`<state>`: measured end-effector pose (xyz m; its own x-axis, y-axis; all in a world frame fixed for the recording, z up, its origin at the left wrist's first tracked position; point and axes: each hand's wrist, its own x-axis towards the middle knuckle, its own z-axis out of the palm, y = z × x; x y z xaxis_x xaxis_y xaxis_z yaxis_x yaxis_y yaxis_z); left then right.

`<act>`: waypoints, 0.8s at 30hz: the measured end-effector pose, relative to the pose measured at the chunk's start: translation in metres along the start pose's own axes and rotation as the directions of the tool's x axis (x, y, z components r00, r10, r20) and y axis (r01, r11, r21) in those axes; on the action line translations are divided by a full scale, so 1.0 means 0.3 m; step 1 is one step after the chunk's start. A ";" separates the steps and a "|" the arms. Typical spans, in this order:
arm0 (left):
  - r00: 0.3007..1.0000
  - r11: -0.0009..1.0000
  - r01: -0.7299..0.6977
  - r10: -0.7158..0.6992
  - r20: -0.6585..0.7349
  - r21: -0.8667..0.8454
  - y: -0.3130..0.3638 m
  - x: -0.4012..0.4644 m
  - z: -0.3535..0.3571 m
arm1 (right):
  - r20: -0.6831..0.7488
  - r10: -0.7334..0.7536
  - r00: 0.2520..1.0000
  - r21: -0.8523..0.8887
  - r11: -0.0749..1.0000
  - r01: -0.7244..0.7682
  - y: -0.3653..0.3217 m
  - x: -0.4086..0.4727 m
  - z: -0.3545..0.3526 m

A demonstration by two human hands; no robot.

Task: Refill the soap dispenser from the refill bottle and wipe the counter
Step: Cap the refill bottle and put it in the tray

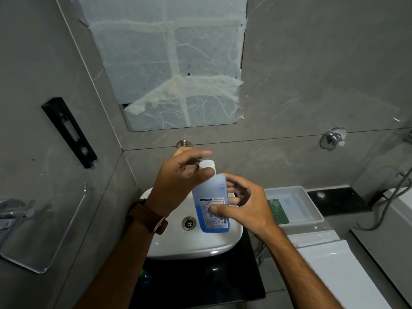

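A clear bottle (210, 201) of blue liquid with a white cap (207, 165) and a printed label is held upright over the white sink (196, 244). My right hand (247, 206) grips the bottle's body, thumb across the label. My left hand (180, 175) is at the top, its thumb and fingers around the white cap. A brown watch sits on my left wrist. No soap dispenser is visible. A green cloth (278, 210) lies in a white tray (312, 210) to the right of the sink.
The sink has a metal drain (189, 223) and stands on a dark counter (200, 282). A glass shelf (42, 233) juts from the left wall. A wall tap (334, 139) is at the right. A white toilet tank lid (338, 270) lies at lower right.
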<state>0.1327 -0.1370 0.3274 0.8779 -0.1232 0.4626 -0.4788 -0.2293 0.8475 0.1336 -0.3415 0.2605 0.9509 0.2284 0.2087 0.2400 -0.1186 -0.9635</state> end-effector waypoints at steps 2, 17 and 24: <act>0.997 0.998 0.034 -0.038 -0.063 -0.061 -0.012 0.002 -0.012 | -0.021 -0.002 1.000 0.004 1.000 0.002 0.003 0.002 -0.004; 0.994 0.999 0.052 -0.050 0.096 -0.015 -0.063 -0.026 0.012 | 0.010 0.031 0.999 -0.043 0.999 -0.030 0.064 -0.013 -0.021; 0.990 0.991 0.131 -0.133 0.047 0.029 -0.103 -0.085 0.039 | 0.022 0.056 0.998 -0.076 0.996 -0.055 0.123 -0.048 -0.038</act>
<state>0.1252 -0.1382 0.2864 0.9328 -0.1371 0.3334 -0.3591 -0.2716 0.8929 0.1310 -0.3600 0.2239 0.9584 0.2425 0.1502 0.2018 -0.2042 -0.9579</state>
